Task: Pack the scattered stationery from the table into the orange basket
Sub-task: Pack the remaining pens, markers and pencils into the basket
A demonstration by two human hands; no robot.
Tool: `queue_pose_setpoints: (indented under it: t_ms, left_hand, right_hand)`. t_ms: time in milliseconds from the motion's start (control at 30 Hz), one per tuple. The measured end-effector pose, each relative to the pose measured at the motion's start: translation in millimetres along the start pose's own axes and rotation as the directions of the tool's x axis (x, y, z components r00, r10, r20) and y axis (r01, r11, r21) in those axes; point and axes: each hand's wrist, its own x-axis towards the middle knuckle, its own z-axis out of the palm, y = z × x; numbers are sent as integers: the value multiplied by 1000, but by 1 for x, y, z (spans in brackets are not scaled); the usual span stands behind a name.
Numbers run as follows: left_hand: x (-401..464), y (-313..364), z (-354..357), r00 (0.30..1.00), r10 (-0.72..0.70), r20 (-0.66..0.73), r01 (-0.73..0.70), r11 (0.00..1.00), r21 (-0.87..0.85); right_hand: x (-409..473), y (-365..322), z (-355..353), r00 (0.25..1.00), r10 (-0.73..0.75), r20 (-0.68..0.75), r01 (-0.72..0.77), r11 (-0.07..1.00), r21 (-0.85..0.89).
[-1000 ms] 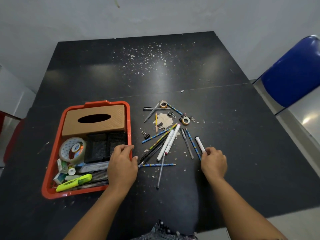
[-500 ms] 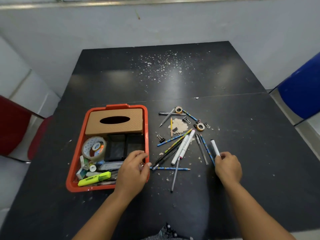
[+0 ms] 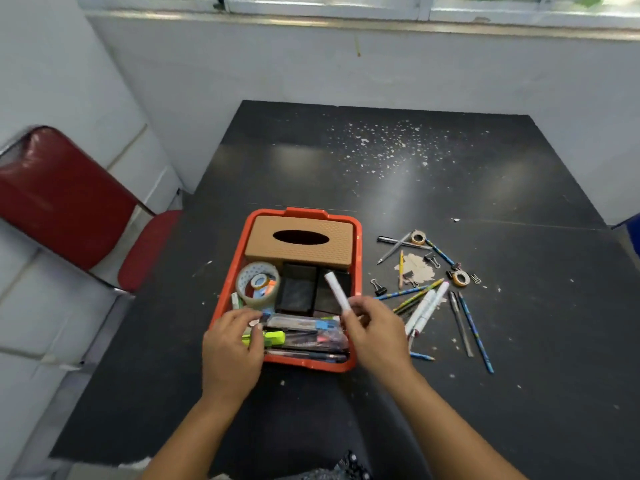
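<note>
Your right hand (image 3: 375, 332) pinched a white marker (image 3: 336, 294) by its near end, tilted up over the orange basket (image 3: 356, 258) and its black compartments. Your left hand (image 3: 231, 351), fingers loosely curled, rested on the basket's near-left contents beside the green highlighter (image 3: 273, 338), holding nothing.

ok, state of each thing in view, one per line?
right hand: pinching white marker
white marker: lifted, tilted, over the basket
left hand: fingers on the green highlighter
green highlighter: lying in basket
orange basket: on table, partly filled
tape roll: in basket
loose pens: scattered on table
</note>
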Motion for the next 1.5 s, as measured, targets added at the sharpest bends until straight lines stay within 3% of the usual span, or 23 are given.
queue_pose_setpoints:
  t_ms: [167,333,800,933,1067,1133,1267,1500]
  left_hand:
    - [-2,-29,-19,975,-191,-111,197,980,39]
    - [0,-48,-29,897,-442,18,442,892,-97]
    - [9,-69,-22,905,-404,132,420,896,-142]
    - [15,-71,-21,903,-410,130,425,899,-110]
    - [18,-74,-21,905,-403,137,415,907,-75]
    - [18,-74,-21,910,-392,135,403,913,-65]
    - [17,-75,-20,915,-386,120,394,918,-54]
    - [18,-68,-17,905,-415,95,420,906,-47]
  right_hand:
    - [-6,-32,46,957,-200,211,231,963,-137]
    - [-11,-52,79,881,-273,387,382,893,-239]
    - [-10,-70,103,851,-259,457,458,791,-405]
    - [-14,-62,102,924,-270,272,363,844,-396]
    - [-14,-47,80,972,-184,-147,90,867,-490]
    - [-14,-38,63,969,-54,-239,-76,862,-501]
    - [-12,-21,42,954,212,-210,-285,857,-429]
    - [-8,-11,38,961,220,-166,-269,882,-387]
